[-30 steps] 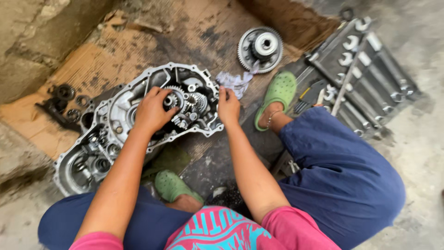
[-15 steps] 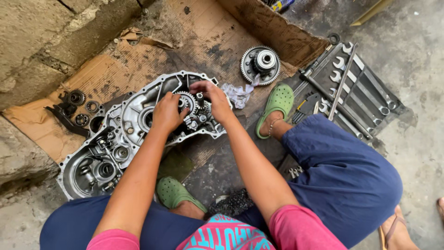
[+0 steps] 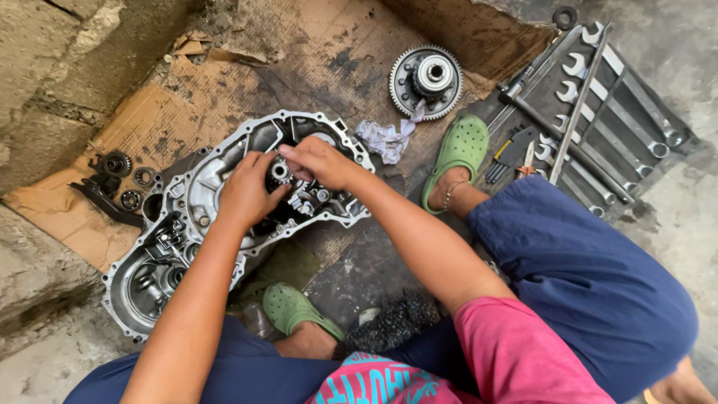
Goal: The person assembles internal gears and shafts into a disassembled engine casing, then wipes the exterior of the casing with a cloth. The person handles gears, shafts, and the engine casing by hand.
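Both hands (image 3: 284, 179) hide most of the gear (image 3: 280, 171).

place: repair workshop floor | signs: wrenches (image 3: 621, 127), gearbox casing (image 3: 224, 217), oily cardboard (image 3: 314, 60)

Gearbox casing (image 3: 202, 224) at centre-left of frame, on cardboard sheet (image 3: 314, 60). Both hands inside casing: left hand (image 3: 245, 191) left of small gear (image 3: 280, 172), right hand (image 3: 318, 161) just right, above it. Large toothed gear (image 3: 428, 81) upper centre. Wrench set (image 3: 606, 127) upper right. Loose bearings (image 3: 123, 179) far left.
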`<state>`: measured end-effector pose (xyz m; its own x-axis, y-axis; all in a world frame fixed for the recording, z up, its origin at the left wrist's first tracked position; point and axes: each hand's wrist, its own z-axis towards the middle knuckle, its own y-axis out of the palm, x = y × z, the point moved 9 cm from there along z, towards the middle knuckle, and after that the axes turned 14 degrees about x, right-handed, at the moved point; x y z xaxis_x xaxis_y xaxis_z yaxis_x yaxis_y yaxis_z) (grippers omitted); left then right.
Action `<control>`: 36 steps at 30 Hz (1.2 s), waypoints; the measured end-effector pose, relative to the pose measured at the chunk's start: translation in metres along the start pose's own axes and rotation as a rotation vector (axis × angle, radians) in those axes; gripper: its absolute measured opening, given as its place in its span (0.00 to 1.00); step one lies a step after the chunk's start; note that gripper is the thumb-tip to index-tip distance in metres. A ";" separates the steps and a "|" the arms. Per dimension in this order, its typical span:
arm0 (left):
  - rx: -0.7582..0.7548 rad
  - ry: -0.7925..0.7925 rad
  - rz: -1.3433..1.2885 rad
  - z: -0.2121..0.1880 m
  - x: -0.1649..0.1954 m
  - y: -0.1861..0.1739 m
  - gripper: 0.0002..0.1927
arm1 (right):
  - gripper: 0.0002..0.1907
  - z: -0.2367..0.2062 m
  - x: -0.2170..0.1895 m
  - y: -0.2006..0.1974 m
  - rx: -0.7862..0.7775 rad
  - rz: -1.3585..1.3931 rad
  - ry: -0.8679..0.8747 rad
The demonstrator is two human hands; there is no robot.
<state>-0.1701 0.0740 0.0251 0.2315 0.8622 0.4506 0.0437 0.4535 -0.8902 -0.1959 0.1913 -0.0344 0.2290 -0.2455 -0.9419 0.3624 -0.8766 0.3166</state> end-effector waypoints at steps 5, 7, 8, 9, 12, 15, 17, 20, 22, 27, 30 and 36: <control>-0.034 -0.024 0.027 -0.007 -0.007 -0.005 0.31 | 0.34 0.003 -0.010 0.014 -0.223 -0.089 0.077; 0.010 -0.013 0.010 -0.010 -0.008 -0.007 0.30 | 0.35 0.003 -0.011 0.018 -0.324 -0.167 0.087; 0.036 -0.018 -0.017 -0.013 -0.009 -0.009 0.29 | 0.35 0.004 -0.014 0.019 -0.348 -0.152 0.074; 0.064 -0.024 -0.044 -0.016 -0.010 -0.010 0.28 | 0.35 0.004 -0.016 0.021 -0.373 -0.138 0.063; 0.106 -0.036 -0.069 -0.022 -0.015 -0.011 0.26 | 0.35 0.006 -0.012 0.015 -0.255 -0.175 0.071; 0.118 -0.057 -0.053 -0.028 -0.022 -0.012 0.25 | 0.34 0.002 -0.005 0.009 -0.064 -0.127 0.049; 0.113 -0.057 -0.054 -0.029 -0.024 -0.012 0.25 | 0.34 -0.002 -0.006 0.002 0.105 -0.073 -0.029; 0.106 -0.107 -0.052 -0.031 -0.029 -0.011 0.24 | 0.33 -0.012 -0.008 -0.004 0.366 -0.062 -0.171; 0.121 -0.084 -0.045 -0.030 -0.027 -0.011 0.25 | 0.34 -0.019 -0.015 -0.006 0.581 -0.137 -0.299; 0.169 -0.013 0.032 -0.028 -0.021 -0.011 0.28 | 0.33 -0.032 -0.020 -0.010 0.996 -0.177 -0.378; 0.168 0.003 0.063 -0.027 -0.019 -0.009 0.31 | 0.29 -0.017 -0.008 -0.013 0.711 -0.002 -0.233; 0.132 -0.001 0.050 -0.023 -0.015 -0.004 0.34 | 0.24 -0.025 -0.005 -0.028 0.298 0.209 -0.224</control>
<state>-0.1512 0.0546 0.0203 0.2293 0.8847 0.4059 -0.0957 0.4355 -0.8951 -0.1845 0.2272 -0.0354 0.0558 -0.4854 -0.8725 0.0450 -0.8718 0.4878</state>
